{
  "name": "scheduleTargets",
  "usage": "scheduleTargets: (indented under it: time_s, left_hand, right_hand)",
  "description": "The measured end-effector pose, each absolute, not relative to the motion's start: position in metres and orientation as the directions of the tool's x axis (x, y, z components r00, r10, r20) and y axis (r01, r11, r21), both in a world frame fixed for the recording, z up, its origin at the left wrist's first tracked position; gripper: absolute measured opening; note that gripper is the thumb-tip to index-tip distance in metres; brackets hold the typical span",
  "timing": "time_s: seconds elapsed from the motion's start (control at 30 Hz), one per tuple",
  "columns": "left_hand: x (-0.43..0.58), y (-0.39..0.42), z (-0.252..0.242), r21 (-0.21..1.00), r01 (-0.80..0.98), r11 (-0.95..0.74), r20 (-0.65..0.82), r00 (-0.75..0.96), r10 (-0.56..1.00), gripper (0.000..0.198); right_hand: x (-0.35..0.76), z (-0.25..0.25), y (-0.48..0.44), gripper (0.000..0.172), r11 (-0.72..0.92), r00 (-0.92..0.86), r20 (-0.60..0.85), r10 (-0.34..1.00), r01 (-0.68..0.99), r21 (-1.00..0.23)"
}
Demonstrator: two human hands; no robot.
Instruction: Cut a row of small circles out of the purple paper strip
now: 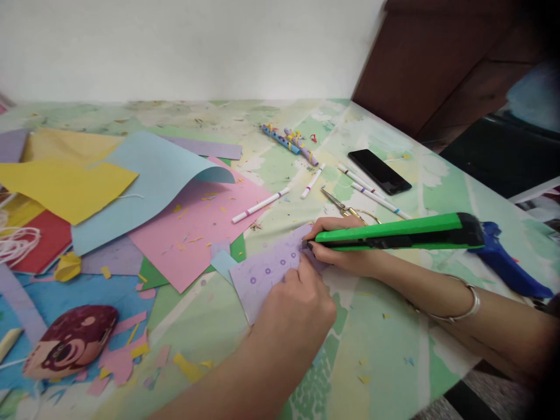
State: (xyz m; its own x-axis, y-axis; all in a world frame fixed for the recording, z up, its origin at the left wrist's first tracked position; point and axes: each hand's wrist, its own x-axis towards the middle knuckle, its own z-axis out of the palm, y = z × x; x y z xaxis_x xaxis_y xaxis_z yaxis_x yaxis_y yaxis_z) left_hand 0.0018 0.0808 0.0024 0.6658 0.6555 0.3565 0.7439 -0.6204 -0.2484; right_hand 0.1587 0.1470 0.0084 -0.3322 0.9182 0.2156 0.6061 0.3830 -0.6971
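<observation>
A small sheet of purple paper point(258, 268) with a row of several drawn rings lies on the table in front of me. My left hand point(297, 303), fingers curled, presses the sheet down, its fingertips beside the rings. My right hand point(336, 242) is closed around the front end of a green utility knife point(394, 230), whose body slants back over my wrist. The knife's tip meets the paper close to my left fingertips; the blade itself is mostly hidden. Just beyond my right hand lie scissors point(345, 207) with gold handles, partly covered by it.
Several white markers point(261, 205) and a black phone point(380, 171) lie behind my hands. Decorated paper rolls point(280, 140) lie farther back. On the left are pink paper point(192, 233), blue paper point(144, 169), paper scraps and a bear-printed pouch point(72, 341). A blue tool point(511, 262) lies right.
</observation>
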Motion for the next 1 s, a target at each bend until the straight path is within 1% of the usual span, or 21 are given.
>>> scheduleTargets:
  time_s: [0.17,0.37,0.57,0.63,0.73,0.8,0.83,0.93,0.97,1.0]
  left_hand:
    - [0.002,0.082,0.001,-0.256,0.739,-0.623,0.357,0.671,0.649,0.036]
    - [0.001,0.08,0.0,-0.252,0.745,-0.618,0.368,0.665,0.65,0.034]
    - [0.002,0.08,0.0,-0.237,0.744,-0.625,0.371,0.663,0.65,0.033]
    - [0.003,0.08,-0.001,-0.222,0.743,-0.631,0.377,0.662,0.648,0.031]
    - [0.001,0.082,-0.002,-0.193,0.744,-0.64,0.399,0.655,0.641,0.021]
    - [-0.005,0.087,-0.001,-0.166,0.739,-0.653,0.424,0.652,0.629,0.017]
    - [-0.009,0.091,0.0,-0.149,0.737,-0.659,0.438,0.647,0.624,0.019]
    - [-0.025,0.107,0.007,-0.078,0.768,-0.636,0.466,0.592,0.657,0.032]
    - [-0.03,0.113,0.01,-0.028,0.792,-0.61,0.445,0.557,0.702,0.028]
    - [-0.034,0.118,0.012,0.086,0.819,-0.567,0.374,0.501,0.78,0.02]
  right_hand:
    - [0.159,0.01,0.147,0.011,0.394,-0.345,0.221,0.912,0.592,-0.703]
    - [0.161,0.008,0.146,0.011,0.346,-0.321,0.178,0.93,0.608,-0.714]
    - [0.159,0.009,0.147,0.01,0.355,-0.322,0.187,0.928,0.607,-0.712]
    - [0.159,0.009,0.147,0.009,0.373,-0.334,0.203,0.921,0.598,-0.709]
    - [0.16,0.008,0.148,0.01,0.384,-0.346,0.206,0.915,0.596,-0.705]
    - [0.161,0.007,0.149,0.011,0.392,-0.364,0.201,0.909,0.587,-0.709]
    - [0.161,0.007,0.149,0.011,0.396,-0.376,0.197,0.905,0.582,-0.71]
    - [0.162,0.007,0.151,0.01,0.409,-0.391,0.2,0.899,0.58,-0.704]
    - [0.162,0.007,0.151,0.01,0.413,-0.39,0.205,0.897,0.581,-0.702]
    - [0.162,0.008,0.151,0.01,0.416,-0.387,0.212,0.897,0.581,-0.7]
